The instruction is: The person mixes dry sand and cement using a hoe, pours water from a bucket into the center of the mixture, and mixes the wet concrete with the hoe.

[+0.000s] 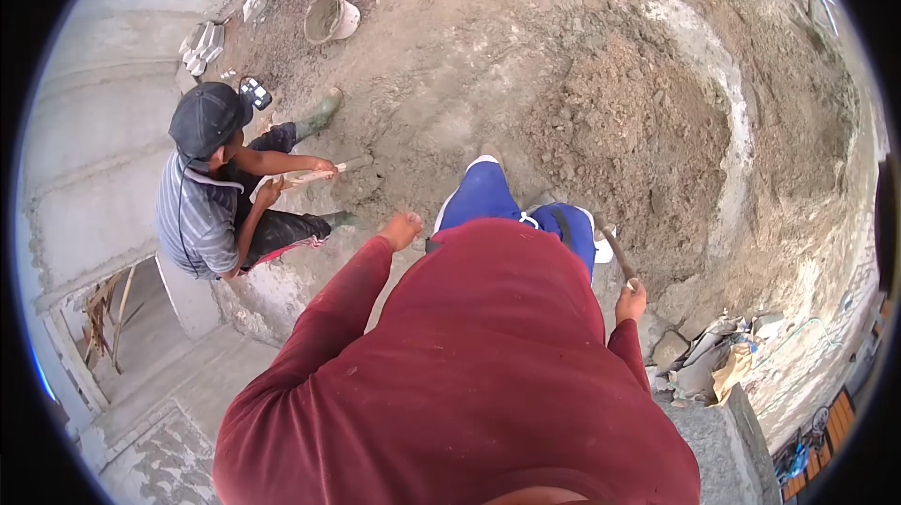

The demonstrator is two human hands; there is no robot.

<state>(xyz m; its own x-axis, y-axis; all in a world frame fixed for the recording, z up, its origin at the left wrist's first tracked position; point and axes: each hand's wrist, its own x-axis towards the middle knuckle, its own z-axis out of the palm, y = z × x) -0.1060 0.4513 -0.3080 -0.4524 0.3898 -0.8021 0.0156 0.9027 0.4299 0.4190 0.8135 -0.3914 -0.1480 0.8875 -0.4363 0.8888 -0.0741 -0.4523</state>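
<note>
Near the middle of the head view, my left hand [402, 230] hangs beside my blue trousers [481, 193]. Its fingers are curled, and whether they hold anything is too small to tell. Over on the right, my right hand [631, 300] is closed around the end of a long wooden handle [619, 255], which slants up and left toward the ground by my leg. The tool's far end is partly hidden beside my leg. Loose brown soil [619, 120] is heaped in front of my feet, with wet grey mortar [394, 167] to its left.
A person in a cap [208, 120] crouches at the left, both hands on a wooden handle [305, 176]. A mortar bucket [344, 19] stands behind. Broken rubble [699, 364] lies at the lower right, near a low wall [751, 430]. A doorway opening [131, 317] is at the lower left.
</note>
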